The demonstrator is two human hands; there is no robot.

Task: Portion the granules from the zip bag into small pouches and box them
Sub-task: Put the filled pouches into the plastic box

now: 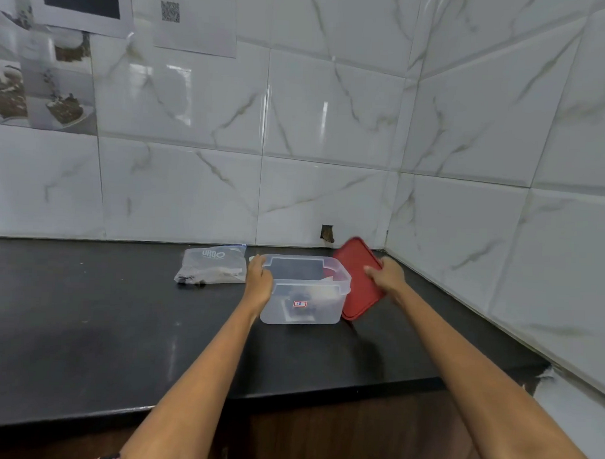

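Observation:
A clear plastic box [340, 285] stands open on the black counter [102, 325], with dark contents and pale pouches dimly seen through its walls. My left hand [259, 277] grips the box's left rim. My right hand [387, 275] holds the red lid [360, 293] tilted on edge just right of the box. The zip bag [212, 265], clear with printed lettering and dark granules at its lower left corner, lies flat on the counter left of the box.
Marbled white wall tiles close the counter at the back and right, forming a corner behind the lid. Paper sheets [82, 5] hang on the wall at upper left. The counter's front edge runs across below my forearms.

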